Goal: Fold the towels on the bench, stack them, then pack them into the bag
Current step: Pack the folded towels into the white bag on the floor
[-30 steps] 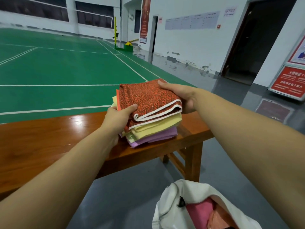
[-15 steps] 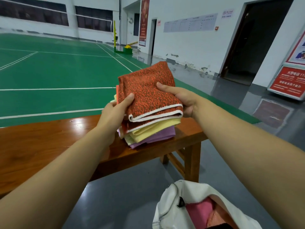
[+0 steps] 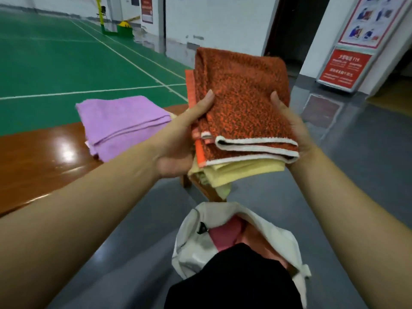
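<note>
Together both hands [image 3: 178,141] grip nubby, white-edged folded towels [image 3: 240,103].

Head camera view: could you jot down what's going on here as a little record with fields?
Held stack: folded rust-red speckled towel on top, pale yellow towels beneath
Left hand: grips the stack's left side
Right hand: grips its right side
On glossy wooden bench: folded lilac towel
Below: open white fabric bag, pink cloth inside
</note>
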Demonstrator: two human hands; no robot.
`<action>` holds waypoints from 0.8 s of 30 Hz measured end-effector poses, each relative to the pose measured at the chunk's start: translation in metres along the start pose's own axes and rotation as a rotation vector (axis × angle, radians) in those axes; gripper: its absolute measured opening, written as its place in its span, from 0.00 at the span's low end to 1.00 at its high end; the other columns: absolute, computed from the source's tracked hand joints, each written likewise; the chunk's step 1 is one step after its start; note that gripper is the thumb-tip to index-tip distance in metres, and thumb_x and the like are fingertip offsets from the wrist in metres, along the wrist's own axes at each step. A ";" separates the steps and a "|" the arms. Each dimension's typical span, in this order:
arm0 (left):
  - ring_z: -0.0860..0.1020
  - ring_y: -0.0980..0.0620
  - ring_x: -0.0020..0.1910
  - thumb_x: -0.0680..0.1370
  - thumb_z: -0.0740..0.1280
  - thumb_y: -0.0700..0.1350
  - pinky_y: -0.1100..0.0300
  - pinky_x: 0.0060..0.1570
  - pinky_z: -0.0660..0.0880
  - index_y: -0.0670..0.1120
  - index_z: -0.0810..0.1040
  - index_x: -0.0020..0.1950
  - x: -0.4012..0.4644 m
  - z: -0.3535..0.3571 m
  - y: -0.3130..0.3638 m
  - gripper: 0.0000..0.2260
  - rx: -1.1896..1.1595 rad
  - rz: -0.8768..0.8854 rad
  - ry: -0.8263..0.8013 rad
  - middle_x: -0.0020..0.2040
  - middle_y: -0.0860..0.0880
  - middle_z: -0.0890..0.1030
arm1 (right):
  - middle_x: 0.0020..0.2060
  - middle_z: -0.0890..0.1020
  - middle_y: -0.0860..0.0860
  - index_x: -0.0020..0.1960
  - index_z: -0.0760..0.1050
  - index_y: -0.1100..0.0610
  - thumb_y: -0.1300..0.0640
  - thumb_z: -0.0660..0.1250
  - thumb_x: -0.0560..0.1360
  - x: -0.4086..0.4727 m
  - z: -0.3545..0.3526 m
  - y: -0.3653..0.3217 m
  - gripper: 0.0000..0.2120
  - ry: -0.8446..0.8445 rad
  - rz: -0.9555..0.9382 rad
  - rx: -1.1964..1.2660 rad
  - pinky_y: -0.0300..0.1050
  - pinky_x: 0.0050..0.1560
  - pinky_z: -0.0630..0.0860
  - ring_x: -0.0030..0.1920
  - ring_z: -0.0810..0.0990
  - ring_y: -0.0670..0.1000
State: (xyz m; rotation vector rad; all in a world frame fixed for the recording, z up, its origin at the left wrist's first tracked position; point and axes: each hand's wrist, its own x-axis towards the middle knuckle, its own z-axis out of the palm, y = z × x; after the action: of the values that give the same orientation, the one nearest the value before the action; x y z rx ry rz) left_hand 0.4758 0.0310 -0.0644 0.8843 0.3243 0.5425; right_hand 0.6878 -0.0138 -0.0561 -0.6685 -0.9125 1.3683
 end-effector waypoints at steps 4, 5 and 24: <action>0.68 0.36 0.74 0.72 0.59 0.76 0.38 0.76 0.59 0.43 0.67 0.78 0.045 -0.028 -0.069 0.46 -0.183 -0.243 -0.157 0.75 0.38 0.70 | 0.55 0.85 0.57 0.52 0.86 0.60 0.49 0.61 0.77 -0.038 -0.054 0.009 0.19 0.155 0.014 0.027 0.52 0.54 0.81 0.56 0.85 0.56; 0.69 0.35 0.74 0.71 0.56 0.80 0.37 0.75 0.59 0.44 0.68 0.77 0.054 -0.036 -0.091 0.49 -0.208 -0.303 -0.141 0.75 0.38 0.71 | 0.55 0.85 0.57 0.52 0.86 0.60 0.49 0.61 0.77 -0.046 -0.066 0.013 0.20 0.180 0.017 0.037 0.52 0.54 0.82 0.56 0.85 0.56; 0.82 0.46 0.58 0.69 0.80 0.56 0.51 0.51 0.83 0.52 0.55 0.79 0.111 -0.093 -0.317 0.47 0.621 -0.659 0.243 0.67 0.47 0.76 | 0.62 0.81 0.64 0.69 0.75 0.60 0.46 0.83 0.64 -0.224 -0.246 0.195 0.38 0.749 0.690 0.083 0.60 0.63 0.77 0.62 0.81 0.63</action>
State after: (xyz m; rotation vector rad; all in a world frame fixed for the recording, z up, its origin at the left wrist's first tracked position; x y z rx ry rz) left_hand 0.6210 -0.0084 -0.3787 1.2291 0.9985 -0.0853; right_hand 0.8027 -0.1859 -0.3815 -1.3876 -0.0034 1.5447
